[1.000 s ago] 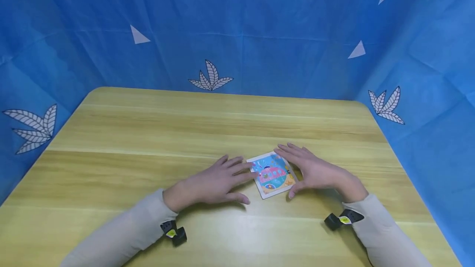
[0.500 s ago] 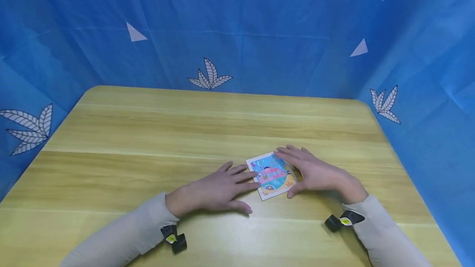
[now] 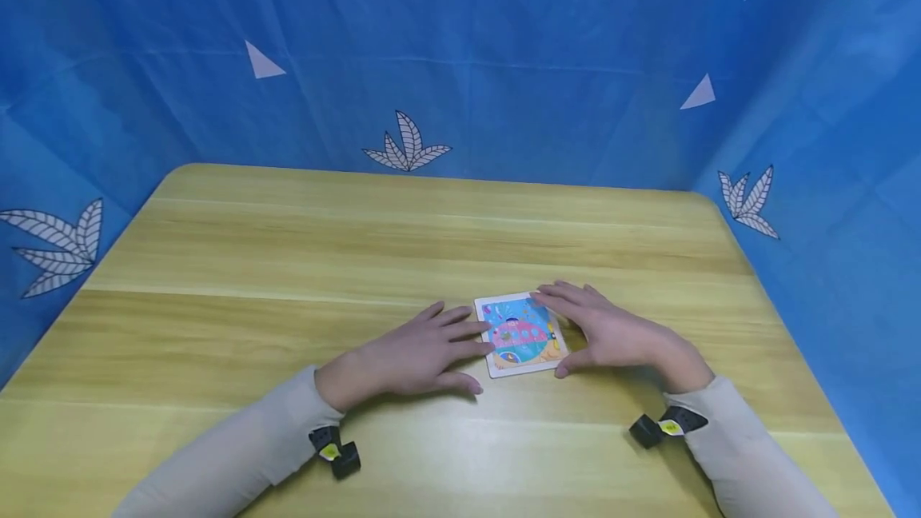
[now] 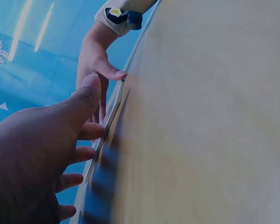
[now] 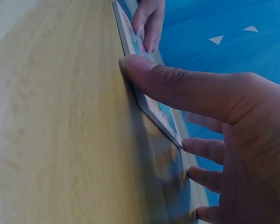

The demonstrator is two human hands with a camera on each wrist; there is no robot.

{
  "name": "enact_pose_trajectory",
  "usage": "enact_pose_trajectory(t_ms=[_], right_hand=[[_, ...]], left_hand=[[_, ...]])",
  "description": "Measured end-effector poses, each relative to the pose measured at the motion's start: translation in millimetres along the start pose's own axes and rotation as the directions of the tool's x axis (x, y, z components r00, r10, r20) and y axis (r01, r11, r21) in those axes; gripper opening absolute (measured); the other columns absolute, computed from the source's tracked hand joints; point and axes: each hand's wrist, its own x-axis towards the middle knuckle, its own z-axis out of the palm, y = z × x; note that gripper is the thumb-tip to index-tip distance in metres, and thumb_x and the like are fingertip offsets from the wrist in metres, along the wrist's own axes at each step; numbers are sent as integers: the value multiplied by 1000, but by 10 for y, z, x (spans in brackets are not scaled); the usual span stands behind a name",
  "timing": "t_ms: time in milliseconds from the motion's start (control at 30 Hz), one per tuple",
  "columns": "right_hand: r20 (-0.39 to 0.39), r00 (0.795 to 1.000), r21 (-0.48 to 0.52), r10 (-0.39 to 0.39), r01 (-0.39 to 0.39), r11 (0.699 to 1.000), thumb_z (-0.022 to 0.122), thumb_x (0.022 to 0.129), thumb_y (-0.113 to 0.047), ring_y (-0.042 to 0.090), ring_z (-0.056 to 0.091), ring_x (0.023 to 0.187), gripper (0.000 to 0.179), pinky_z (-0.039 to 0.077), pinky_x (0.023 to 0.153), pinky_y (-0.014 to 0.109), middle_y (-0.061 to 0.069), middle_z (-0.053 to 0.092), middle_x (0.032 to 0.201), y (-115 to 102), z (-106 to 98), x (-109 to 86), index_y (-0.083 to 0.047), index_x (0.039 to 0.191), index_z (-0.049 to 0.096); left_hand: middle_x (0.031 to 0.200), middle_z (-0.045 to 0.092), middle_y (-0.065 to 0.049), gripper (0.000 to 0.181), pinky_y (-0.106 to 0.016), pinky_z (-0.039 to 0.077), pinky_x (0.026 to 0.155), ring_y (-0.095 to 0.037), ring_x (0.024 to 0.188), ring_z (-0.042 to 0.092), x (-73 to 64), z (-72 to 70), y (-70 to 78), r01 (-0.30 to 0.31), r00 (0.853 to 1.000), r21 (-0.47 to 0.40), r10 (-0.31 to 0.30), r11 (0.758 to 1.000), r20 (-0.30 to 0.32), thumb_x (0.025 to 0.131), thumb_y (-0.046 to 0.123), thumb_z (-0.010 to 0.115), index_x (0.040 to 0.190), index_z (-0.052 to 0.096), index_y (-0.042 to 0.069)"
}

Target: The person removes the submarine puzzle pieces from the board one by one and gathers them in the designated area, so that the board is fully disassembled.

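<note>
A small, flat square picture board [image 3: 518,340] with a white border lies near the middle of the table; its print shows a pink and teal submarine on blue. From the left, my left hand [image 3: 424,350] reaches in with fingers spread, the fingertips right at the board's left edge. My right hand [image 3: 612,330] arches around the right side. Its index finger overlaps the far right corner and its thumb lies by the near right corner. In the right wrist view, the thumb [image 5: 140,65] meets the thin edge of the board [image 5: 158,120], fingers extended beyond it.
The light wooden table [image 3: 324,246] has rounded far corners. Blue cloth [image 3: 460,62] with white triangles and leaf prints hangs behind and at the sides. Each wrist wears a small black camera, the left camera [image 3: 345,460] and right camera [image 3: 646,431].
The board has turned slightly clockwise, its near edge now more level, and shifted a little left. My left hand dipped toward me, then moved back away. The right hand has hardly moved.
</note>
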Motion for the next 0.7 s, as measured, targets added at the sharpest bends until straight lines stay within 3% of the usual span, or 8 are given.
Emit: enact_pose_trajectory(t_ms=[233,400,700], right_hand=[[-31,999,-33,-24,23,999,79,75,-55,33,22,144,100,9,113,66,12,28,157,47,54,54,-15,154,32],[-65,998,-54,-28,24,998,76,76,-58,32,24,144,99,10,113,67,12,28,157,36,77,115,-17,154,32],[-77,997,-74,-18,12,997,73,78,-61,31,26,143,98,12,112,67,12,29,156,-3,122,172,-17,154,31]], left_hand=[[158,30,1,72,-56,12,118,-29,146,20,18,-2,-81,26,1000,-10,-26,1000,0,96,69,30,150,43,24],[155,36,-2,69,-50,18,118,-26,144,27,42,12,-154,35,998,0,-35,999,-59,97,65,36,149,45,20],[156,34,-7,74,-41,17,119,-23,144,27,80,108,-195,50,991,-45,-55,998,-125,96,64,41,151,39,15]])
